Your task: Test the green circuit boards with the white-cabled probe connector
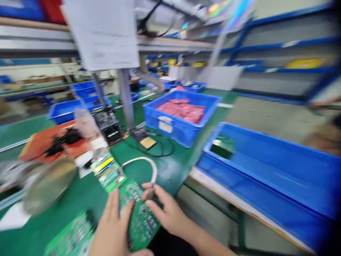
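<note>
The left hand (113,227) is lying flat and open on a green circuit board (140,213) at the near edge of the green table (170,170). The right hand (165,209) is pinching the end of a white cable (149,165) over the same board, with fingers closed on it. Another board (108,170) is lying just behind. A blue bin (181,117) with pink parts (183,110) is standing further back.

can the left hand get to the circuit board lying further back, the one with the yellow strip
Probably yes: the left hand rests on the near circuit board, and the yellow-strip board lies just beyond with nothing visibly between.
</note>
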A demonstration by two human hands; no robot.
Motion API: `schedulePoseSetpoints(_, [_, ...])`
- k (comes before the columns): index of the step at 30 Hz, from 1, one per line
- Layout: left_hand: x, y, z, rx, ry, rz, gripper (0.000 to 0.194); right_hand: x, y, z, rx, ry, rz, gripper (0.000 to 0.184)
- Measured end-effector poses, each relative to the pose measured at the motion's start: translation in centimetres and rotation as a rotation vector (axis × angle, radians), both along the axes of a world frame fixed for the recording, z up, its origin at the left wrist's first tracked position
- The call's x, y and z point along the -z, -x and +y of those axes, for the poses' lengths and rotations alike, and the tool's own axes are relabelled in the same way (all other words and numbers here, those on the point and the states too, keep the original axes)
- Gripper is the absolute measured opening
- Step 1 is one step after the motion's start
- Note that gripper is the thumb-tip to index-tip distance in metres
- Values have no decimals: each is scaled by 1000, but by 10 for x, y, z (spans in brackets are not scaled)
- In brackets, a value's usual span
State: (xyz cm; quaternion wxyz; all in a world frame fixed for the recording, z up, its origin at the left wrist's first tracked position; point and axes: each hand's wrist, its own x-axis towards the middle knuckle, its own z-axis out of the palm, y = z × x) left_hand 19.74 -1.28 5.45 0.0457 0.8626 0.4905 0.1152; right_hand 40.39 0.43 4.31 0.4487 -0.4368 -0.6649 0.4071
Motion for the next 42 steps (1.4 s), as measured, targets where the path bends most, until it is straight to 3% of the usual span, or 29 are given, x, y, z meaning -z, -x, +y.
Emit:
schedulePoseSetpoints(3, [-23,-13,2,-145,225,-30,109,14,-4,8,23,38,-2,32])
schedulePoseSetpoints(7, [-44,-26,7,-236,386,-48,108,29,-8,12,12,70,-39,36])
schedulePoseSetpoints(16, [-45,-25,9,-213,354,35,108,23,-6,11,24,119,37,40])
schedulePoseSetpoints(21, [-48,-28,8,-219,328,32,105,6,-9,15,40,212,178,46])
schedulePoseSetpoints(24, [-50,-8,-2,-222,264,-21,112,-5,-7,25,86,243,271,49])
schedulePoseSetpoints(28, [-50,52,-26,-297,159,-32,110,-3,4,48,62,209,280,53])
schedulePoseSetpoints(31, [-37,96,-44,-411,187,3,105,6,14,61,34,168,232,54])
schedulePoseSetpoints(34, [-14,125,-57,-459,266,39,104,15,21,67,13,120,148,54])
schedulePoseSetpoints(38, [3,135,-63,-401,286,68,111,20,24,68,0,83,95,51])
schedulePoseSetpoints(42, [-9,100,-51,-351,94,53,113,23,24,66,-4,71,85,49])
